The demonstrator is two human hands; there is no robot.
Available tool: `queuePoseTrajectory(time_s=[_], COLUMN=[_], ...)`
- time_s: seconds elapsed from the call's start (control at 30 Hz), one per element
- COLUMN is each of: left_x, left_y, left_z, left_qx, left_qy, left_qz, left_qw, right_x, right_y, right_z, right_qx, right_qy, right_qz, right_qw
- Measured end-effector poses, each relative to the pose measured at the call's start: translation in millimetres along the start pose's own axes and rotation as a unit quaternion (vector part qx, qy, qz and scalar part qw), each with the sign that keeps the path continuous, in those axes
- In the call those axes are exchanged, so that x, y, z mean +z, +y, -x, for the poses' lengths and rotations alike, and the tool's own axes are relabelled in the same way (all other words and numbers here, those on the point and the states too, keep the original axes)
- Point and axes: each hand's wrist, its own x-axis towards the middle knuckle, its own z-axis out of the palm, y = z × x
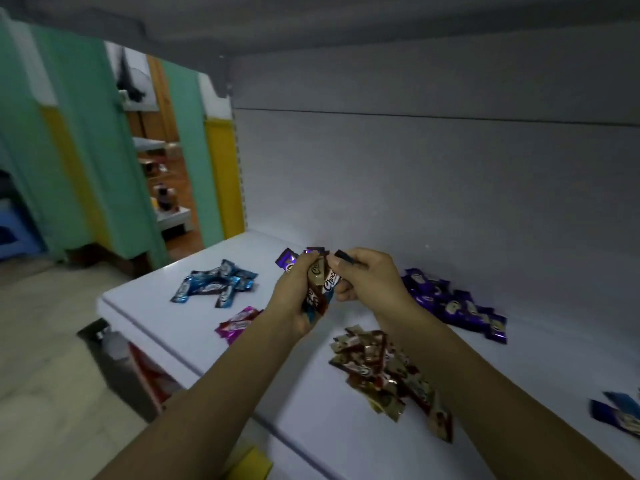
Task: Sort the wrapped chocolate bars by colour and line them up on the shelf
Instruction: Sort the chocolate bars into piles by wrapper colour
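We see the brown-gold pile (381, 368) on the shelf (166, 306) below our right hand (370, 278). Pink bars (237, 322) beside our left hand (294, 299), which grips a mixed bunch (320, 285); right hand pinches a dark bar (344, 257). Blue pile (218, 282) left, purple pile (453, 303) right.

Shelf (156, 306) holds blue bars (218, 282); purple bars (453, 306); brown bars (381, 368).

Both bare arms reach forward from the bottom of the view, and the two hands meet in the middle. The left hand (294, 301) is curled round a bunch of chocolate bars (320, 289), held upright. The right hand (372, 278) is just beside it, and its fingers (337, 267) pinch a dark bar (345, 257).
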Motion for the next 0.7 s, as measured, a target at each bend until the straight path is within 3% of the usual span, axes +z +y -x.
queuePoseTrajectory(time_s=[0.13, 0.33, 0.47, 0.57, 0.63, 0.7], left_x=[-38, -88, -118, -142, -157, -166], left_y=[22, 55, 73, 80, 82, 83], left_z=[2, 7, 15, 17, 13, 7], left_qx=[0.022, 0.063, 0.096, 0.11, 0.119, 0.128], left_qy=[0.08, 0.132, 0.164, 0.174, 0.186, 0.187], left_qz=[-0.026, 0.022, 0.025, 0.003, 0.002, 0.002], left_qw=[0.996, 0.989, 0.982, 0.979, 0.975, 0.974], right_x=[30, 69, 115, 146, 158, 163], right_y=[3, 14, 28, 37, 45, 56], right_z=[-16, -43, -70, -81, -87, -94], right_qx=[0.052, 0.077, -0.068, -0.177, -0.196, -0.162], right_qy=[-0.024, -0.012, 0.003, -0.007, -0.062, -0.133], right_qz=[-0.055, -0.095, 0.099, 0.276, 0.35, 0.408], right_qw=[0.997, 0.992, 0.993, 0.945, 0.914, 0.889])
